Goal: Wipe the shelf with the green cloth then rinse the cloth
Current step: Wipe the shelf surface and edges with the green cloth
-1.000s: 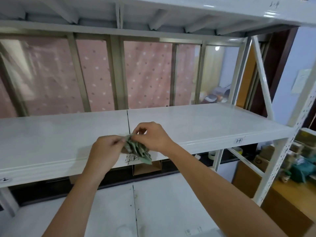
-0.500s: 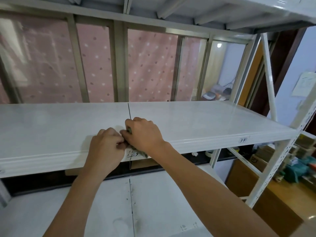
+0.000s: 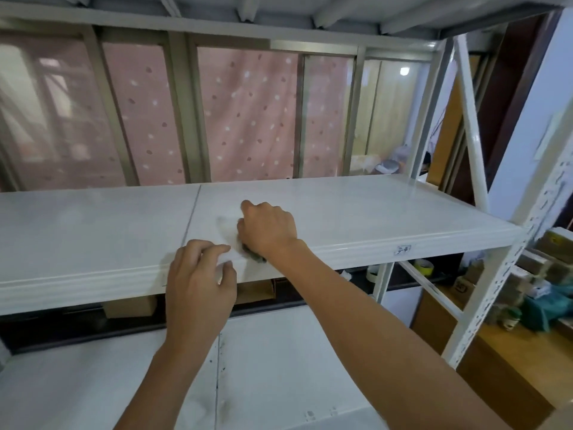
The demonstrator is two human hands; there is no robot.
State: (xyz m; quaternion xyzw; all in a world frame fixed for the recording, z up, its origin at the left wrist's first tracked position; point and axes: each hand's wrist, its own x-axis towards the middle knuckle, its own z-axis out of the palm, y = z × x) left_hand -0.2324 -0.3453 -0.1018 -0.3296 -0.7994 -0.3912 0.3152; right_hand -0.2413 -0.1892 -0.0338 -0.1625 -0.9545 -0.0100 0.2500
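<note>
A white shelf (image 3: 387,212) runs across the middle of the view, with a seam down its centre. My right hand (image 3: 268,231) lies on the shelf near its front edge, fingers curled over the green cloth (image 3: 255,255). Only a small dark green corner of the cloth shows under the wrist; the rest is hidden by the hand. My left hand (image 3: 200,283) hovers in front of the shelf's front lip, just left of the right hand, with loosely bent fingers and nothing in it.
A lower white shelf (image 3: 279,367) lies below, and another shelf deck is overhead. White uprights (image 3: 483,308) stand at the right. Cardboard boxes (image 3: 130,305) sit under the middle shelf. Cluttered items (image 3: 539,293) fill the far right. A window with a pink curtain is behind.
Both hands held the cloth together at the front edge. Now the right hand has carried it onto the shelf surface, and the left hand has let go and dropped slightly.
</note>
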